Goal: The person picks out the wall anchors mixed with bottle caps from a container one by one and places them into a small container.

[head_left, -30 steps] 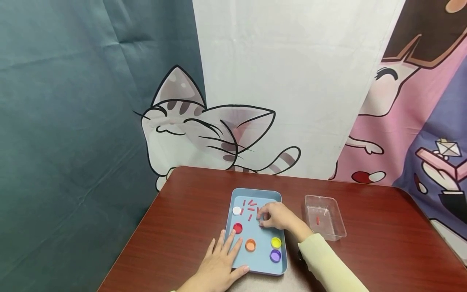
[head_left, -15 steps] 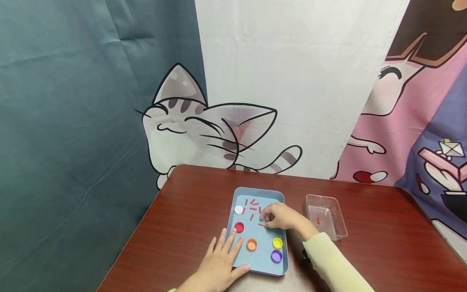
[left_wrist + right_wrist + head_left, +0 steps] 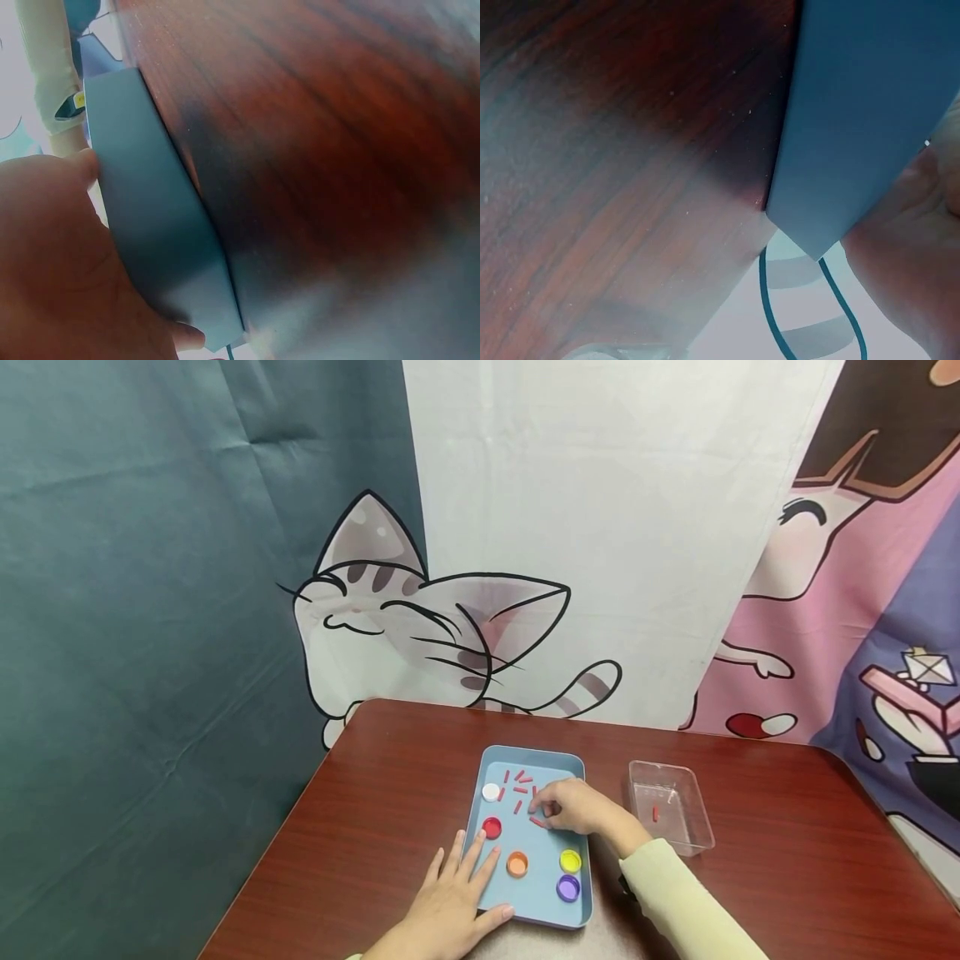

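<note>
My left hand (image 3: 447, 897) lies with spread, straight fingers over the near left edge of the blue tray (image 3: 543, 893); the left wrist view shows the thumb and fingers along the tray's side wall (image 3: 150, 195). Curled over the tray's right half is my right hand (image 3: 573, 806), its thumb and fingertips at the right end of a small red stick (image 3: 537, 822). The fingertips' hold is partly hidden by the hand. Several more red sticks (image 3: 521, 790) are scattered towards the tray's far end. In the right wrist view the palm (image 3: 907, 247) is beside the tray wall (image 3: 862, 112).
Inside the tray are small round caps: white (image 3: 491, 792), red (image 3: 492, 827), orange (image 3: 517, 864), yellow (image 3: 570, 861) and purple (image 3: 567, 887). To its right stands a clear plastic box (image 3: 682, 827) holding one red stick (image 3: 656, 812). A printed curtain (image 3: 615, 527) hangs behind the brown table (image 3: 405, 777).
A red stick has come into view at my right fingertips and then turned slightly. The right hand has shifted only a little; the left hand stays on the tray edge.
</note>
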A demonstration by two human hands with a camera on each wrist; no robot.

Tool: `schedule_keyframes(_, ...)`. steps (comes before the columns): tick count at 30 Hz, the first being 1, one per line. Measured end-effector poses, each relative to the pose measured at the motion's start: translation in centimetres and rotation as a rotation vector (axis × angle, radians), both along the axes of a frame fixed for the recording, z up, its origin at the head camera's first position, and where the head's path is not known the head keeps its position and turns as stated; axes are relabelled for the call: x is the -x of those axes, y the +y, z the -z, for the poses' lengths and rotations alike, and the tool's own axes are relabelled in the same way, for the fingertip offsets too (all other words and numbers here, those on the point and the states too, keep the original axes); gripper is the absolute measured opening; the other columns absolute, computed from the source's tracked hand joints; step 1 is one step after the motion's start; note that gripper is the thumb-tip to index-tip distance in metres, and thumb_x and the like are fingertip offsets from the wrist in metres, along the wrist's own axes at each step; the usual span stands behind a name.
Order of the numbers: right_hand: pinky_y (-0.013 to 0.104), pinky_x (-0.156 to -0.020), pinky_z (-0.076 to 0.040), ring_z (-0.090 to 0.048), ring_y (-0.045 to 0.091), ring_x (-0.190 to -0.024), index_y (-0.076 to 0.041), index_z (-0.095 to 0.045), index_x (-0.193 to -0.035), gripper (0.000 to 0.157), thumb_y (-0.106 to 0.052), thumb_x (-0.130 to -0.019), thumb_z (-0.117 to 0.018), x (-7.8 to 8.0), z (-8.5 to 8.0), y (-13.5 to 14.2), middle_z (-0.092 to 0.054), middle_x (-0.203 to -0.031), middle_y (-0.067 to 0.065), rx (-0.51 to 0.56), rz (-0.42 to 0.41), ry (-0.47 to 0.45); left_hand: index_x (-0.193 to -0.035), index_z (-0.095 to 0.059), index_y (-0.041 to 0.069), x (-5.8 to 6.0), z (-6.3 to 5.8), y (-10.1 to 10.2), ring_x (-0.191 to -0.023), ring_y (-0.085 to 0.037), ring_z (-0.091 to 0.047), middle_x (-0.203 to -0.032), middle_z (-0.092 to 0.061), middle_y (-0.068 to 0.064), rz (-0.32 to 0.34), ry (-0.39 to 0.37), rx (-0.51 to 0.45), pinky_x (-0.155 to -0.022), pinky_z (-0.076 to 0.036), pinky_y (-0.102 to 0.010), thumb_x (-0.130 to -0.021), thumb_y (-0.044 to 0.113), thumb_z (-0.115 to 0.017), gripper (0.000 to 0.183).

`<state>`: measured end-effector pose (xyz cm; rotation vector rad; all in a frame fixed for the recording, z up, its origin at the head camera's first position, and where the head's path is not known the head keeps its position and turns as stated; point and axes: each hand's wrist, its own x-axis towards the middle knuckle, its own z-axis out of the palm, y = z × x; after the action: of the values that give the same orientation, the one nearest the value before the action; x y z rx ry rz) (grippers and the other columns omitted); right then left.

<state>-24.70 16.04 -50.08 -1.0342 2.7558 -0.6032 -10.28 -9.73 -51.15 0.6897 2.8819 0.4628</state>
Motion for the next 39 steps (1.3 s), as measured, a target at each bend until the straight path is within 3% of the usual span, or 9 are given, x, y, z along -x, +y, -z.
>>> schedule_keyframes(18, 0.019, -0.064, -0.044, -0.047, 0.0, -0.067, -0.014, -0.079, -0.106, 0.024, -0.007, -0.083, -0.081, 0.63, -0.18, 0.16, -0.057, -0.072, -0.009, 0.005, -0.123, -0.022, -0.159, -0.036, 0.018, -0.11, -0.16, 0.05, -0.154, -0.041, -0.016, -0.168, -0.021, -0.009, 0.0, 0.014, -0.008, -0.115, -0.023, -0.067, -0.097, 0.069, -0.044, 0.08)
schedule_keyframes(26, 0.02, -0.064, -0.045, -0.047, 0.0, -0.067, -0.016, -0.079, -0.105, 0.022, -0.009, -0.084, -0.082, 0.8, -0.23, 0.1, -0.054, -0.071, -0.01, -0.019, -0.109, -0.062, -0.159, -0.035, 0.018, -0.1, -0.03, 0.08, -0.154, -0.041, -0.015, -0.169, -0.021, -0.009, 0.0, 0.017, 0.001, -0.115, -0.022, -0.067, -0.097, 0.069, -0.043, 0.08)
schedule_keyframes(39, 0.019, -0.06, -0.043, -0.047, -0.001, -0.063, -0.016, -0.077, -0.1, 0.02, -0.013, -0.081, -0.083, 0.6, -0.06, 0.08, -0.051, -0.066, -0.015, -0.019, -0.099, -0.033, -0.159, -0.036, 0.017, -0.09, -0.02, 0.07, -0.154, -0.041, -0.015, -0.169, -0.02, -0.01, -0.002, 0.027, -0.002, -0.115, -0.023, -0.067, -0.098, 0.068, -0.044, 0.08)
